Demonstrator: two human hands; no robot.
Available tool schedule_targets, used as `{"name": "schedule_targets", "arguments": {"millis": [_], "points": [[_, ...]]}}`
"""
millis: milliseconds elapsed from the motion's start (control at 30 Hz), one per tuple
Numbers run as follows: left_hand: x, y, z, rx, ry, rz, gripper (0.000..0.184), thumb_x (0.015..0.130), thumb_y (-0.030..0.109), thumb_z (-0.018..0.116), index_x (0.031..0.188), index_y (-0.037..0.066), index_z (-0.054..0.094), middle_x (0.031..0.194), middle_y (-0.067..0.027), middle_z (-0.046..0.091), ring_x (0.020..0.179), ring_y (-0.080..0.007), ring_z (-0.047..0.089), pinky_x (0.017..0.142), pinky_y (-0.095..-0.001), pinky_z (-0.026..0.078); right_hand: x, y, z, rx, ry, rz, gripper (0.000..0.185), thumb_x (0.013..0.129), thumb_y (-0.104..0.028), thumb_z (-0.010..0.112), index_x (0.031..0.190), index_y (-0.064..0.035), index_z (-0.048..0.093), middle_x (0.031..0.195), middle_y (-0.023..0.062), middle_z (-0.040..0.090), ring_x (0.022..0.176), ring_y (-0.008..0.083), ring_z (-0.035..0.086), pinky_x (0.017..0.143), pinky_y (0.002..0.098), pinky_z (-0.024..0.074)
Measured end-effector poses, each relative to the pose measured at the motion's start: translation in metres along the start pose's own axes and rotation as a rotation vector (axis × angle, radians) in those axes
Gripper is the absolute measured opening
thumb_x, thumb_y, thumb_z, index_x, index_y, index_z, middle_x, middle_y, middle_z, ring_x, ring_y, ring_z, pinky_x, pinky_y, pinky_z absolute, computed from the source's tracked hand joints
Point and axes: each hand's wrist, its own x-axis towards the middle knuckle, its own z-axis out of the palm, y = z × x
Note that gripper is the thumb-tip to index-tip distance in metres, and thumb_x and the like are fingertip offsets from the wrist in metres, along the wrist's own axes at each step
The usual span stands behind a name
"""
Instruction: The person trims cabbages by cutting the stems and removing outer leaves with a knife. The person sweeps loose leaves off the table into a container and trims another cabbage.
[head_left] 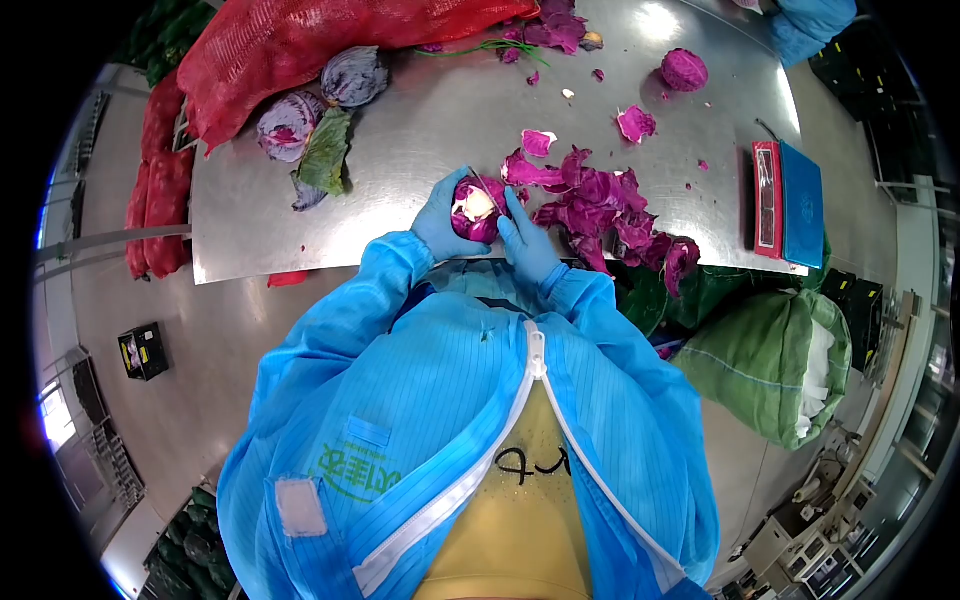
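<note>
Near the table's front edge, my left hand (438,220) in a blue glove is wrapped round a trimmed red cabbage (466,226). A pale cut patch on the cabbage faces up. My right hand (530,245), also gloved, is closed at the cabbage's right side on a knife (485,186). Its thin blade lies across the top of the cabbage; the handle is hidden by my fingers. Just right of my hands lies a heap of loose purple cabbage leaves (598,205), some hanging over the edge.
Two untrimmed cabbages (354,77) lie beside a red mesh sack (300,45) at the back left. A peeled cabbage (685,70) sits at the back right. A red and blue box-like object (790,202) stands at the right edge. Below is a green sack (765,365). Another person's blue sleeve (812,25) shows top right.
</note>
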Motion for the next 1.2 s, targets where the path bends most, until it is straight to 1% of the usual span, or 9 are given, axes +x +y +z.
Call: {"name": "schedule_targets", "arguments": {"millis": [133, 333, 433, 700, 800, 933, 1033, 1100, 1200], "points": [[0.001, -0.004, 0.005, 0.102, 0.029, 0.015, 0.122, 0.045, 0.024, 0.089, 0.141, 0.005, 0.015, 0.13, -0.019, 0.037, 0.119, -0.03, 0.044, 0.102, -0.0359, 0.038, 0.003, -0.013, -0.009, -0.123, -0.069, 0.143, 0.059, 0.094, -0.042, 0.042, 0.144, -0.0186, 0.022, 0.099, 0.0289, 0.06, 0.091, 0.0425, 0.06, 0.081, 0.0458, 0.0474], [0.002, 0.014, 0.008, 0.214, 0.067, 0.025, 0.12, 0.045, 0.029, 0.087, 0.14, 0.004, 0.018, 0.13, -0.0209, 0.036, 0.117, -0.0327, 0.045, 0.101, -0.0362, 0.04, 0.004, -0.013, -0.012, -0.32, -0.024, 0.144, 0.059, 0.093, -0.048, 0.037, 0.143, -0.0192, 0.023, 0.095, 0.0295, 0.061, 0.087, 0.0439, 0.06, 0.079, 0.0494, 0.0467], [0.001, 0.024, 0.005, 0.236, 0.015, -0.091, 0.121, 0.047, 0.034, 0.085, 0.141, 0.002, 0.015, 0.135, -0.0231, 0.029, 0.121, -0.0356, 0.042, 0.103, -0.0359, 0.038, 0.005, -0.01, -0.011, -0.269, 0.002, 0.083, 0.06, 0.093, -0.05, 0.035, 0.143, -0.0194, 0.024, 0.095, 0.0288, 0.061, 0.086, 0.0437, 0.06, 0.078, 0.0499, 0.0467], [0.002, 0.024, 0.007, 0.278, 0.018, -0.092, 0.122, 0.047, 0.038, 0.084, 0.141, 0.001, 0.014, 0.136, -0.0228, 0.029, 0.12, -0.0349, 0.043, 0.102, -0.0357, 0.039, 0.005, -0.029, -0.016, -0.413, -0.004, 0.215, 0.057, 0.093, -0.05, 0.038, 0.141, -0.0209, 0.03, 0.095, 0.0283, 0.061, 0.086, 0.043, 0.06, 0.076, 0.0483, 0.0468], [0.005, 0.027, 0.007, 0.311, 0.012, -0.12, 0.123, 0.047, 0.038, 0.084, 0.141, 0.001, 0.014, 0.136, -0.0231, 0.029, 0.12, -0.0354, 0.044, 0.101, -0.036, 0.04, 0.011, -0.013, -0.013, -0.305, 0.059, 0.087, 0.057, 0.093, -0.05, 0.038, 0.141, -0.0214, 0.031, 0.093, 0.0273, 0.062, 0.083, 0.0423, 0.06, 0.073, 0.049, 0.0471], [0.006, 0.028, 0.006, 0.327, 0.002, -0.122, 0.122, 0.047, 0.039, 0.084, 0.141, 0.0, 0.015, 0.136, -0.0233, 0.029, 0.12, -0.0356, 0.044, 0.101, -0.0364, 0.04, 0.012, -0.019, -0.016, -0.523, -0.009, 0.211, 0.057, 0.092, -0.053, 0.033, 0.141, -0.0236, 0.03, 0.093, 0.0263, 0.063, 0.082, 0.0412, 0.062, 0.074, 0.0484, 0.0492], [0.007, 0.025, 0.009, 0.333, 0.032, -0.108, 0.12, 0.046, 0.037, 0.085, 0.139, 0.0, 0.019, 0.131, -0.0236, 0.035, 0.117, -0.0355, 0.046, 0.1, -0.0375, 0.04, 0.015, -0.009, -0.011, -0.327, 0.105, 0.055, 0.056, 0.092, -0.054, 0.033, 0.14, -0.0252, 0.031, 0.09, 0.0245, 0.063, 0.08, 0.0395, 0.063, 0.07, 0.0493, 0.05], [0.009, 0.025, 0.009, 0.357, 0.027, -0.096, 0.119, 0.047, 0.037, 0.085, 0.139, 0.0, 0.019, 0.131, -0.0239, 0.035, 0.117, -0.0356, 0.046, 0.1, -0.0374, 0.04, 0.012, -0.027, -0.02, -0.542, 0.039, 0.185, 0.055, 0.092, -0.054, 0.033, 0.139, -0.0259, 0.033, 0.09, 0.023, 0.064, 0.08, 0.0395, 0.063, 0.069, 0.0498, 0.0496], [0.01, 0.022, 0.01, 0.352, 0.034, -0.11, 0.12, 0.046, 0.039, 0.085, 0.138, -0.001, 0.02, 0.131, -0.0237, 0.035, 0.117, -0.0353, 0.046, 0.1, -0.0375, 0.041, 0.011, -0.038, -0.023, -0.559, 0.038, 0.22, 0.054, 0.092, -0.054, 0.034, 0.137, -0.0247, 0.038, 0.092, 0.0233, 0.064, 0.082, 0.0409, 0.062, 0.071, 0.0493, 0.0489]]}}
